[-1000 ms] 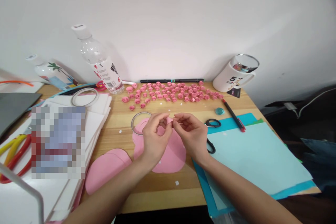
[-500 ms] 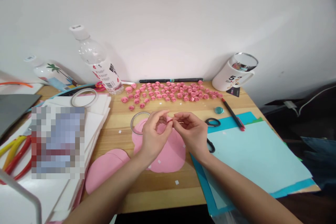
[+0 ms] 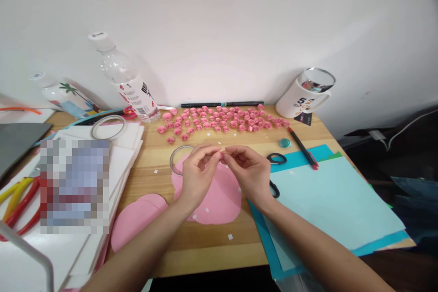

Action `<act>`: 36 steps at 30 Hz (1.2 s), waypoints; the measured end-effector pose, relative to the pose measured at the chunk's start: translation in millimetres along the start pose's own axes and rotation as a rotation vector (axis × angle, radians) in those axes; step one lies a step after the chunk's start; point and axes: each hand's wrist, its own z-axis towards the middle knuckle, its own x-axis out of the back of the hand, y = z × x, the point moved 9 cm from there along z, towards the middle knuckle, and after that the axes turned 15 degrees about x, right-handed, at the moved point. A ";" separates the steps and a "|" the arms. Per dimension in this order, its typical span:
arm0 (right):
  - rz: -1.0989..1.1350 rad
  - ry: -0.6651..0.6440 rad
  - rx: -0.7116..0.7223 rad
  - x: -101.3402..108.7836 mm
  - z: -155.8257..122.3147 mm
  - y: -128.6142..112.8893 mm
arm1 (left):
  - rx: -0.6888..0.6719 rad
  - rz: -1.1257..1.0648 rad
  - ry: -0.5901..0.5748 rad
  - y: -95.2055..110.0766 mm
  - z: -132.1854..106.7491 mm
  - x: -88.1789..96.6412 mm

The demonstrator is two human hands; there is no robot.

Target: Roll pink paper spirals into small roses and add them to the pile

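My left hand (image 3: 198, 175) and my right hand (image 3: 249, 171) meet fingertip to fingertip above a pink paper sheet (image 3: 219, 200) on the wooden desk (image 3: 205, 251). Both pinch a small pink paper piece (image 3: 221, 158) between thumb and fingers; it is mostly hidden by the fingertips. Several small rolled pink paper roses (image 3: 222, 121) lie in rows farther back. A clear tape ring (image 3: 178, 157) sits just left of my left hand.
Black-handled scissors (image 3: 275, 164) and a red pen (image 3: 303, 148) lie to the right by light blue paper sheets (image 3: 328, 205). A white mug (image 3: 304, 96) stands back right, a plastic bottle (image 3: 125, 80) back left, white foam sheets (image 3: 112, 164) at left, another pink sheet (image 3: 137, 219) near the front.
My fingers have closed in tighter on the small pink piece, hiding more of it. Both hands have stayed in the same place over the pink sheet.
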 end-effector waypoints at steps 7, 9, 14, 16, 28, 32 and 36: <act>-0.080 0.057 0.022 7.6 0.5 -2.7 | 0.032 -0.118 -0.069 -7.3 -3.7 -10.1; -0.089 0.061 0.033 7.6 0.4 -4.5 | 0.046 -0.151 -0.093 -11.7 -4.0 -13.1; -0.088 0.029 0.072 2.3 -1.8 -11.1 | 0.055 -0.053 -0.054 -13.4 -4.2 -11.7; -0.102 0.022 0.112 1.1 -2.9 -15.8 | 0.052 -0.025 -0.024 -11.6 -4.8 -9.5; -0.347 0.011 0.288 3.6 -2.2 -34.1 | 0.068 -0.035 -0.061 -4.2 -3.5 -7.1; -0.367 0.009 0.288 4.5 -2.3 -33.1 | 0.110 -0.049 -0.104 -7.0 -2.4 -8.9; -0.332 -0.039 0.269 0.7 -1.1 -25.9 | 0.023 0.015 -0.085 -1.9 -2.2 -6.2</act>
